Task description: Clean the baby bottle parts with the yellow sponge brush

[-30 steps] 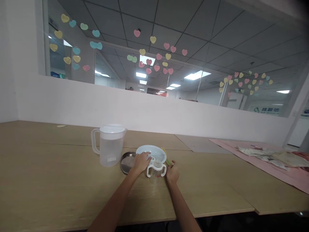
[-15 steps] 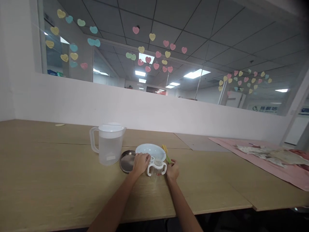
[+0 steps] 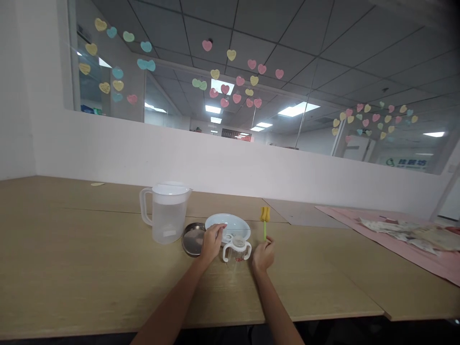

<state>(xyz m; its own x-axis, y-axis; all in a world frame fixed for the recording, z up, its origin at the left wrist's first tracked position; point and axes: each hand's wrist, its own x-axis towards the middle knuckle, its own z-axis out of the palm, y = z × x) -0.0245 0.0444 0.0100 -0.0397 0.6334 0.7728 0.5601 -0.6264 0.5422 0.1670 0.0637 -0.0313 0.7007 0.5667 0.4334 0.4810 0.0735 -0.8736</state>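
On the tabletop, left to right: a water pitcher, a steel lid, the left hand resting loosely curled by a two-handled cup before a white bowl — the right hand pinching an upright yellow-headed brush.

The right hand has lifted the small brush off the table: a second ago it lay flat beside the plate, half hidden, and now it stands upright just right of centre frame, yellow head up, green handle pinched in the fingertips. The hand itself has shifted a little to the right, away from the two-handled cup. The left hand has tilted up, its fingers now at the plate's near rim.
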